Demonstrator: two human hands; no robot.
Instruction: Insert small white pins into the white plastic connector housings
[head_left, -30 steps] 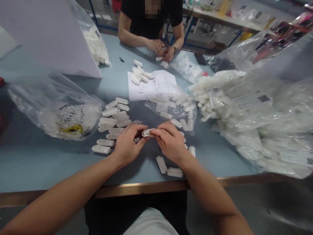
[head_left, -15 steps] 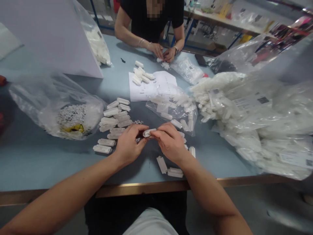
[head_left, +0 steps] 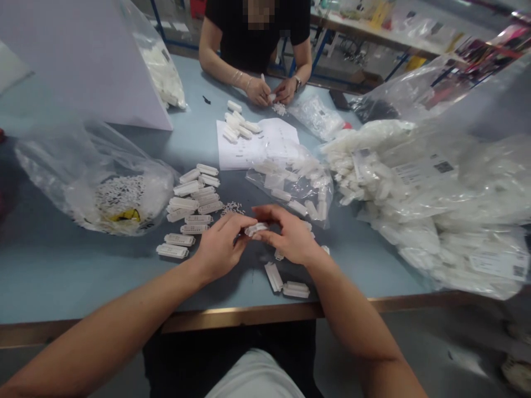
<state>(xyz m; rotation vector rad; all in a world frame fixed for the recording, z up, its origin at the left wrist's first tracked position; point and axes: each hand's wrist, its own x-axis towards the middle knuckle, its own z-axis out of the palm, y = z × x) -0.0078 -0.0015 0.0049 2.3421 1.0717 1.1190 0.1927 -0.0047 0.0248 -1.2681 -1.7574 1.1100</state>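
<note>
Between my two hands is a small white plastic housing [head_left: 256, 228]. My left hand [head_left: 219, 243] pinches its left end between thumb and fingers. On the other end, the thumb and curled fingers of my right hand [head_left: 289, 235] close round it. Just beyond the left fingers lies a little heap of tiny white pieces [head_left: 233, 208]. Several similar white housings [head_left: 196, 193] are laid out in rows to the left of that hand. Two more housings, one of them tilted [head_left: 274, 276], rest below the right hand, and others are partly hidden behind it.
An open clear bag [head_left: 124, 199] of tiny parts stands at left. Ahead are a printed sheet [head_left: 232, 157] and a clear bag [head_left: 290, 182] of white parts. Large filled bags [head_left: 415, 182] cover the right side. Across the table a person [head_left: 257, 50] works on small pieces.
The housing has tilted and turned slightly between my hands. My right fingers have shifted from a flat pinch to a more arched hold. The person opposite now holds a white stick-like tool upright.
</note>
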